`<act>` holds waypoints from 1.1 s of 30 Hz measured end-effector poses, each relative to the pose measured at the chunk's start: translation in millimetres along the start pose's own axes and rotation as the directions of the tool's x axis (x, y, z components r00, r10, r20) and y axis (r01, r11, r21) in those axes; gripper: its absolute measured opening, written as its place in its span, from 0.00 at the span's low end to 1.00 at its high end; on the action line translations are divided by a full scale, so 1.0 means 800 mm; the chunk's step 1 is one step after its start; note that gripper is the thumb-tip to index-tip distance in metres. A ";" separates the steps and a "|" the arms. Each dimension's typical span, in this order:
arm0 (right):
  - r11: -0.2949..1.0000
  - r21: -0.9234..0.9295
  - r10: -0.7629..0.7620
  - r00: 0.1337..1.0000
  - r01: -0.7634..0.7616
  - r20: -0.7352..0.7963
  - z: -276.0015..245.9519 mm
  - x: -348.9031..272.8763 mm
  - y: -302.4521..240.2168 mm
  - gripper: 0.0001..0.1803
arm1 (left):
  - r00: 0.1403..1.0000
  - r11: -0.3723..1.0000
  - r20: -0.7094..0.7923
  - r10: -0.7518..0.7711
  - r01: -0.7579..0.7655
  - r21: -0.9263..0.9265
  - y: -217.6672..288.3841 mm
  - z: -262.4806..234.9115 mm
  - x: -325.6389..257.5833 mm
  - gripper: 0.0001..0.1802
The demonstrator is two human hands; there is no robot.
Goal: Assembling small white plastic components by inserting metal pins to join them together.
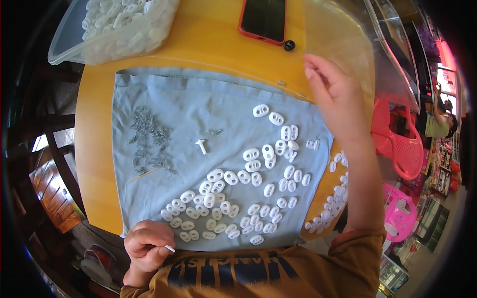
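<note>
Two bare hands, far apart

Left hand (146,247) is curled, thumb and forefinger pinched, close to the body; right hand (334,97) is stretched forward, forearm extended, fingers loosely bent.

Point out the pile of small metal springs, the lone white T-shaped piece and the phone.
Pile of small metal springs (149,141), head view, middle of the heap.
White T-shaped piece (201,146), head view, its stem.
Phone (263,17), head view, centre of the dark screen.

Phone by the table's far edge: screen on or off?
Off. The phone lies face up on the table and its screen is plain black, with nothing lit.
</note>
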State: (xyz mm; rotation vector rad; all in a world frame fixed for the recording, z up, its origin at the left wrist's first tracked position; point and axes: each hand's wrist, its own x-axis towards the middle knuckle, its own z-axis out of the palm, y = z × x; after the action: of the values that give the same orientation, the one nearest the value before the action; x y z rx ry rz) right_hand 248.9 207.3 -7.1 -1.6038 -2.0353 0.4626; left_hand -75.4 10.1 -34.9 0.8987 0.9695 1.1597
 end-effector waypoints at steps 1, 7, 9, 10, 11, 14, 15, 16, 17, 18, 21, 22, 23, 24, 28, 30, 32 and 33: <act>0.987 -0.161 -0.025 0.999 0.021 -0.023 0.001 -0.001 -0.004 0.11 | 1.000 1.000 -0.002 -0.005 0.005 -0.008 0.000 0.001 0.001 0.06; 0.900 -0.435 0.023 1.000 -0.012 0.020 0.016 0.014 -0.011 0.15 | 1.000 0.999 -0.013 -0.015 0.014 -0.037 0.001 0.000 0.000 0.05; 0.887 -0.462 0.052 0.998 -0.030 0.035 0.017 0.019 -0.010 0.16 | 1.000 0.999 -0.007 -0.007 0.007 -0.045 -0.001 -0.001 0.000 0.05; 0.879 -0.475 0.055 0.998 -0.031 0.036 0.018 0.020 -0.008 0.17 | 1.000 0.999 -0.001 -0.002 0.002 -0.051 -0.002 -0.002 0.000 0.05; 0.873 -0.486 0.059 0.998 -0.033 0.038 0.018 0.022 -0.006 0.18 | 1.000 0.999 -0.003 -0.001 0.000 -0.051 -0.001 -0.001 0.000 0.05; 0.916 -0.392 0.116 0.992 -0.088 0.047 0.013 0.024 -0.004 0.20 | 1.000 0.997 -0.009 -0.005 0.005 -0.079 0.002 -0.001 0.002 0.05; 0.915 -0.394 0.114 0.992 -0.086 0.047 0.012 0.025 -0.002 0.20 | 1.000 0.997 0.013 -0.007 0.008 -0.077 0.002 -0.002 0.003 0.05; 0.916 -0.389 0.114 0.993 -0.097 0.021 0.014 0.026 0.003 0.21 | 0.999 0.997 0.035 -0.009 0.012 -0.074 0.003 -0.003 0.005 0.05; 0.918 -0.382 0.115 0.993 -0.108 -0.004 0.015 0.028 0.006 0.22 | 0.999 0.997 0.033 -0.010 0.012 -0.074 0.003 -0.004 0.005 0.05; 0.919 -0.380 0.114 0.993 -0.106 -0.002 0.016 0.031 0.008 0.22 | 0.999 0.998 0.042 -0.008 0.011 -0.066 0.003 -0.004 0.004 0.06; 0.905 -0.386 0.197 0.980 -0.176 0.013 0.011 0.042 0.012 0.23 | 0.999 0.998 0.053 -0.011 0.014 -0.066 0.002 -0.006 0.004 0.06; 0.907 -0.383 0.201 0.979 -0.177 0.024 0.007 0.045 0.013 0.23 | 0.998 0.997 0.053 -0.014 0.018 -0.071 0.002 -0.006 0.004 0.06; 0.911 -0.373 0.204 0.978 -0.175 0.039 0.007 0.048 0.014 0.23 | 0.999 0.997 0.050 -0.015 0.019 -0.070 0.002 -0.006 0.004 0.06; 0.912 -0.372 0.203 0.978 -0.174 0.042 0.007 0.050 0.014 0.23 | 0.999 0.997 0.049 -0.022 0.025 -0.072 0.002 -0.006 0.004 0.06; 0.903 -0.390 0.230 0.969 -0.180 0.086 0.008 0.054 0.018 0.23 | 0.997 0.997 0.077 -0.027 0.033 -0.074 0.003 -0.007 0.007 0.06; 0.907 -0.385 0.214 0.974 -0.169 0.078 0.009 0.053 0.018 0.23 | 0.997 0.996 0.074 -0.026 0.032 -0.081 0.002 -0.007 0.007 0.06; 0.916 -0.319 0.287 0.954 -0.245 0.092 0.008 0.053 0.015 0.24 | 0.997 0.996 0.071 -0.025 0.031 -0.089 0.002 -0.007 0.007 0.06; 0.915 -0.319 0.288 0.953 -0.246 0.092 0.009 0.052 0.016 0.24 | 0.997 0.995 0.073 -0.032 0.039 -0.090 0.002 -0.008 0.007 0.06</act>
State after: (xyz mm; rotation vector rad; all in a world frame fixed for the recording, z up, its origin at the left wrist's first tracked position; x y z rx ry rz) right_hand 247.5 251.4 -12.7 -2.1080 -2.0727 0.3766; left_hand -80.8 16.2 -36.3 0.8412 0.8640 1.1253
